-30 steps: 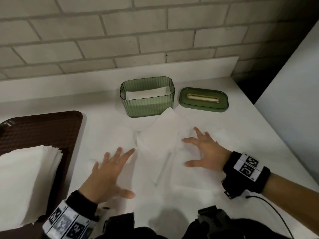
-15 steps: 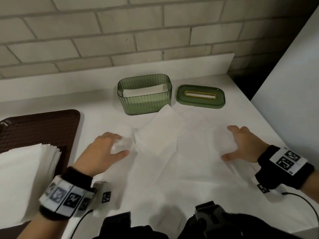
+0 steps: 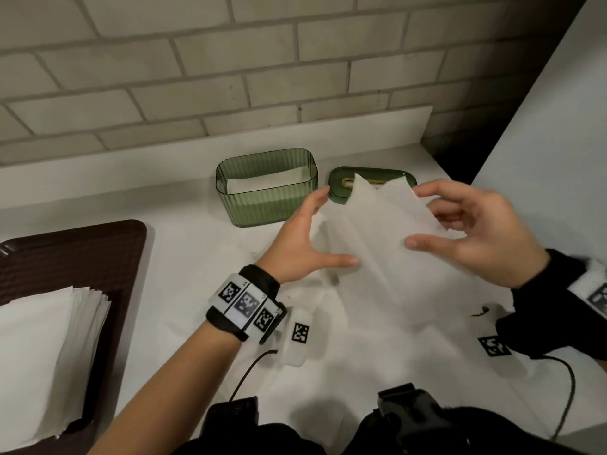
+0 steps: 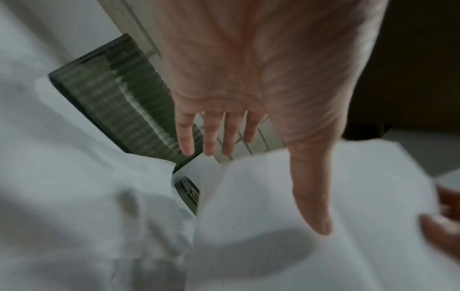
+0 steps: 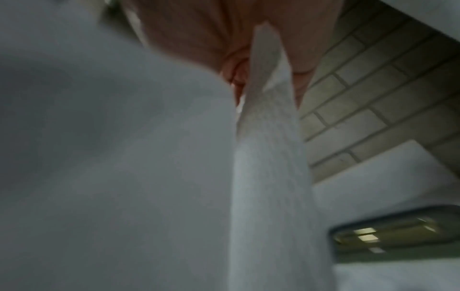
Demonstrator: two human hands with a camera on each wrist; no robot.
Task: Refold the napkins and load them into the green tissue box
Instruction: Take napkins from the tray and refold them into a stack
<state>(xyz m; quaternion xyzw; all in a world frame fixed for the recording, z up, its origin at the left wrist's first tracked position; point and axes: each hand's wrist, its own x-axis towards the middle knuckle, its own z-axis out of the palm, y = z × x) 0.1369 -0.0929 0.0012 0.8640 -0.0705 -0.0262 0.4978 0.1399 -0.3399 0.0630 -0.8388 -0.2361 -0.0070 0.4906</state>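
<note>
Both hands are up off the counter with one white napkin held between them, partly folded over on itself, its lower part trailing down toward more white paper spread on the counter.

Right hand has the palm turned toward the person and the wrist raised. Its fingers curl over the napkin's top right corner and the thumb comes in from below against the front of the sheet, so it's a pinch grip on the paper. The right wrist view is mostly blurry paper, with a strip of napkin running up between thumb and fingers.

Left hand is on the napkin's left edge, forearm angled up from the lower left. Fingers are straight and close together, thumb spread wide and lying along the sheet. In the left wrist view the thumb of that hand rests flat on the napkin while the fingers reach past its edge. No curl there, more a flat support than a grip.

Just beyond the left fingertips sits the green tissue box, open-topped, with white paper already lying inside. Its green lid lies flat beside it, behind the raised napkin and partly hidden. Well off to the left of the left hand there's a brown tray carrying a stack of napkins.
</note>
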